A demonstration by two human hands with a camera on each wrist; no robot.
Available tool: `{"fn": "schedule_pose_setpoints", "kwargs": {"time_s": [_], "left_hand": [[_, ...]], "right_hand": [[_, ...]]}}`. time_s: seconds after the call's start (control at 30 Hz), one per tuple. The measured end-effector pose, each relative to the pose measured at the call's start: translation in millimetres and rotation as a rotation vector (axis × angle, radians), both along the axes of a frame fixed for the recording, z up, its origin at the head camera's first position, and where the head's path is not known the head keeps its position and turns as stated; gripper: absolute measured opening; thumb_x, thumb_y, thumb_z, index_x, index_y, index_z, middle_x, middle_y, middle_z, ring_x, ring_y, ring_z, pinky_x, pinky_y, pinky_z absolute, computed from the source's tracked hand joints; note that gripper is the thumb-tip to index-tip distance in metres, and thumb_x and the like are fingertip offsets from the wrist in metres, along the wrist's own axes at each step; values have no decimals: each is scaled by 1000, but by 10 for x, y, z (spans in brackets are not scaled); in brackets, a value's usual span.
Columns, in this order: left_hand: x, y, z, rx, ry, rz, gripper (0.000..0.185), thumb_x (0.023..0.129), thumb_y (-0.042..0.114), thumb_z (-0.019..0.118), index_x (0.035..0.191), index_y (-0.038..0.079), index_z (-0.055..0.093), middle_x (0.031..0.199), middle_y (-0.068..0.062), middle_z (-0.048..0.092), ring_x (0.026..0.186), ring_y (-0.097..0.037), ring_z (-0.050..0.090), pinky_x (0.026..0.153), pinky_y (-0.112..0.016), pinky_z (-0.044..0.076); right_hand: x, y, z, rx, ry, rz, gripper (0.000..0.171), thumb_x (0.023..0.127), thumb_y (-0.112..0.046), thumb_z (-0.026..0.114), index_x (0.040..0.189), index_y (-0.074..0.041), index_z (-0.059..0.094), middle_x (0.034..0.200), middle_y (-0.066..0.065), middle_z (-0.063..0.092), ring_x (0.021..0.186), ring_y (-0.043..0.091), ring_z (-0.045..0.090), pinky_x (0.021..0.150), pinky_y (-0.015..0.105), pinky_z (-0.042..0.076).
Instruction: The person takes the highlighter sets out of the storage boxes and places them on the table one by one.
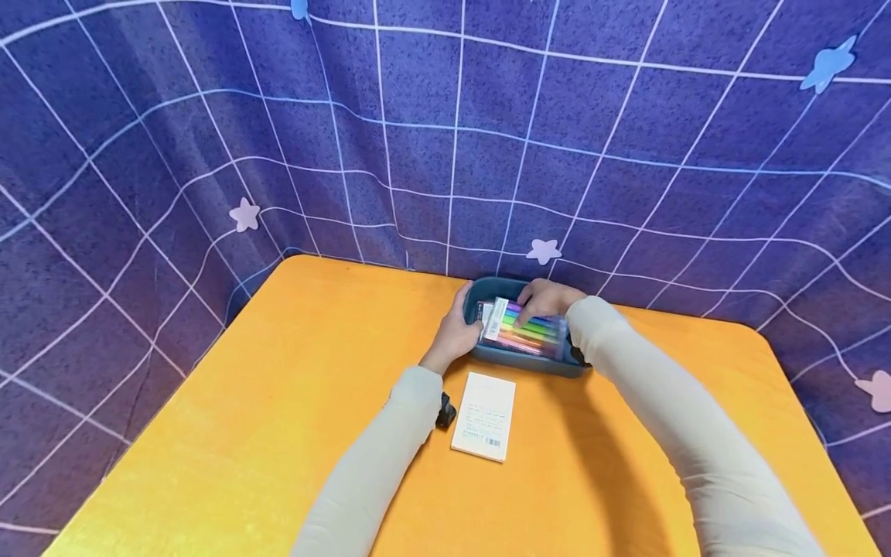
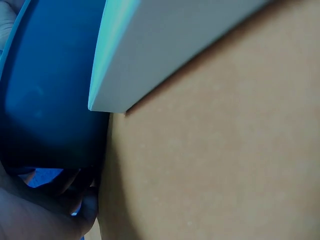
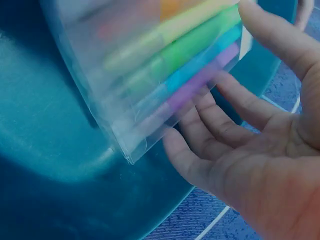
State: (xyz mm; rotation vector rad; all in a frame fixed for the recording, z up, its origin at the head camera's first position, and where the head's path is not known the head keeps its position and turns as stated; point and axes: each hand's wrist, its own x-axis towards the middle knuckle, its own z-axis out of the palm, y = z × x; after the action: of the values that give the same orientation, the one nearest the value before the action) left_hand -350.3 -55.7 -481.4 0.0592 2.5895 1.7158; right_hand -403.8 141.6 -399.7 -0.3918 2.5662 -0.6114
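Observation:
A dark teal plastic bin (image 1: 529, 362) stands at the far side of the table. My left hand (image 1: 454, 333) grips its left end, thumb over the rim; in the left wrist view, that hand's curled fingers (image 2: 75, 200) show beside the bin wall (image 2: 55, 100). Over the bin, my right hand (image 1: 546, 300) holds a clear pack of coloured pens (image 1: 532, 329) by its far edge. In the right wrist view the thumb lies on top of the pack (image 3: 175, 60) and the fingers are along its edge and underneath. Part of a dark-edged item (image 1: 480, 311) shows beneath the pack's left end.
A white book (image 1: 483, 418) with small print and a barcode lies on the yellow-orange tabletop (image 1: 334, 387), just in front of the bin. Behind the table hangs a blue grid-patterned curtain (image 1: 418, 139) with stars, close to the bin's back.

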Motion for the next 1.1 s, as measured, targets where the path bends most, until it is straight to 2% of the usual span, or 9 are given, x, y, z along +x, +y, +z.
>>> {"fn": "schedule_pose_setpoints", "kwargs": {"time_s": [0.17,0.23,0.67,0.73,0.83,0.93,1.0,1.1], "left_hand": [[13,12,8,-7,3,-4,79,94,10,56,161,32,20,162,-15,38,146,-39,40,119,-58,33],[12,16,12,-11,-1,-3,79,94,9,55,161,33,20,162,-15,38,145,-39,41,119,-58,34],[8,17,15,-20,1,-5,78,95,9,53,161,33,18,163,-13,36,147,-38,39,120,-57,33],[1,11,4,-16,4,-7,79,95,8,53,161,33,18,163,-13,36,146,-37,40,119,-57,34],[-4,-1,-6,-11,2,-10,79,95,8,53,161,33,17,163,-13,36,146,-38,40,119,-57,34],[-14,-15,-20,-11,2,-13,79,95,9,53,161,34,17,162,-14,37,144,-37,42,117,-57,36],[-22,-23,-28,-14,6,-15,78,96,9,53,161,35,17,162,-14,37,143,-37,43,116,-57,37],[-27,-36,-41,-12,10,-25,79,95,9,52,161,35,17,162,-14,37,135,-35,49,109,-53,43]], "right_hand": [[-9,-18,-16,67,-41,3,66,81,-23,82,137,2,57,148,23,50,137,37,46,118,47,38],[-15,-15,-19,81,-30,8,65,81,-23,82,136,2,57,147,23,50,136,36,46,118,47,38],[-25,-14,-50,66,-33,17,60,80,-21,83,130,3,59,135,20,58,122,31,53,113,45,43],[-32,-20,-56,61,-29,39,57,79,-20,84,126,2,60,128,19,60,115,28,55,109,42,46],[-33,-27,-52,41,-29,75,50,79,-18,85,118,1,61,111,12,62,99,22,54,94,34,49],[-29,-26,-45,9,-45,85,43,78,-16,85,111,-1,61,97,5,58,88,18,50,81,28,45],[-25,-20,-41,1,-47,95,42,78,-16,85,109,-1,61,94,3,56,86,17,49,78,26,43],[-17,-15,-34,10,-54,111,43,80,-18,84,112,1,62,102,7,57,92,20,49,81,29,43]]}}
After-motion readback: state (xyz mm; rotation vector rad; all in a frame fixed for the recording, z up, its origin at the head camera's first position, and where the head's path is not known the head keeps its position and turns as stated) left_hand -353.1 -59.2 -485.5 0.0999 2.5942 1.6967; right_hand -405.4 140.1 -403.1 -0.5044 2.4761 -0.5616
